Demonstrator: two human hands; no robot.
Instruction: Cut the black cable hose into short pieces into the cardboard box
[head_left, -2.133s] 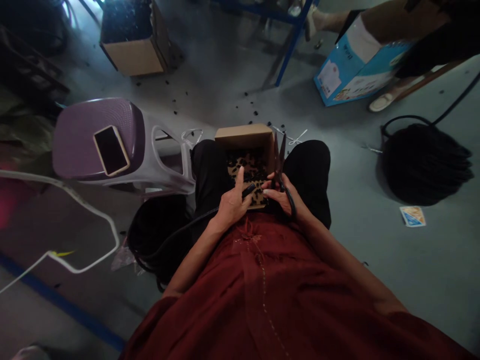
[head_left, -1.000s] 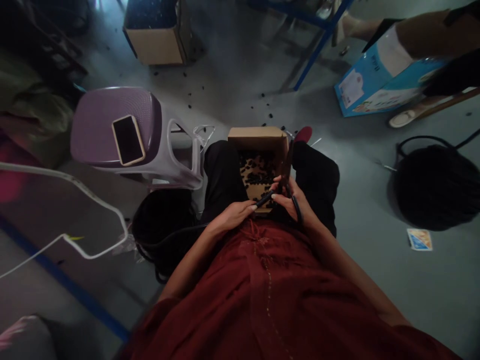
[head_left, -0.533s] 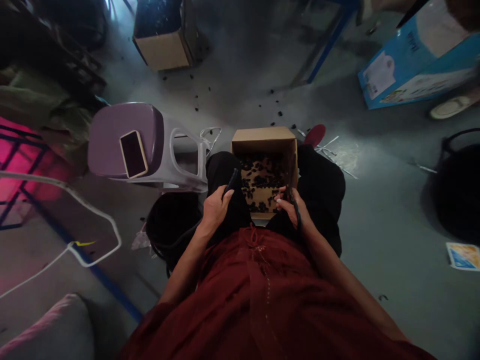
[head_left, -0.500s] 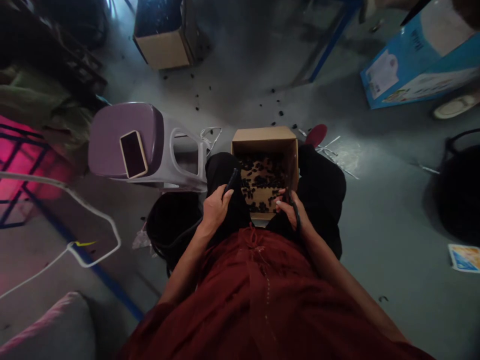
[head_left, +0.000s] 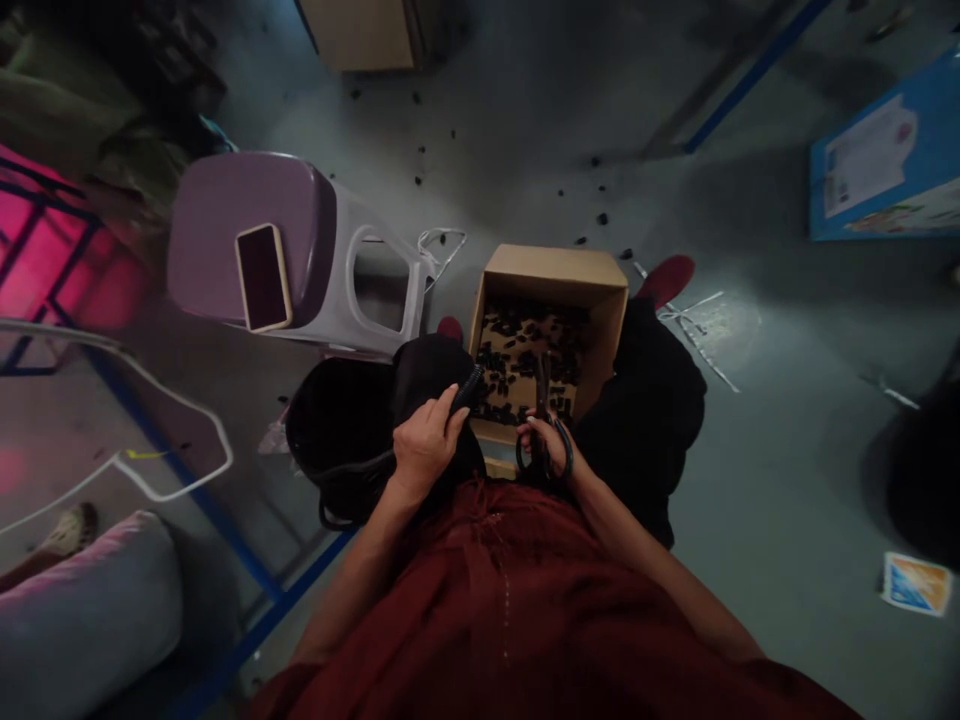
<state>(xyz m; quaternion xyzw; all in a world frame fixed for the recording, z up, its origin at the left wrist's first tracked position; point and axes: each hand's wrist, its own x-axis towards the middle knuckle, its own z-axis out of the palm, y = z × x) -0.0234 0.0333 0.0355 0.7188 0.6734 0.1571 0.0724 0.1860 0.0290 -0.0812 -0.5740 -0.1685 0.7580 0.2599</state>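
Note:
A small open cardboard box (head_left: pixel 555 275) sits between my knees, its floor strewn with several short black pieces (head_left: pixel 517 365). My left hand (head_left: pixel 424 445) is closed round a black hose (head_left: pixel 466 388) whose end points at the box's left wall. The hose runs back to a black coil (head_left: pixel 330 430) by my left leg. My right hand (head_left: pixel 551 445) grips the black handles of a pair of scissors (head_left: pixel 543 400); their blades reach over the near part of the box.
A purple plastic stool (head_left: pixel 247 240) with a phone (head_left: pixel 262 277) on it stands to the left. Black bits litter the grey floor ahead. A second cardboard box (head_left: pixel 360 30) is at the top, a blue carton (head_left: pixel 885 180) at the right, a blue frame bar (head_left: pixel 247 630) lower left.
My head has tilted and shifted left, so the scene slid right. My left hand drew the hose away from the scissors to the box's left side; the scissors now point into the box.

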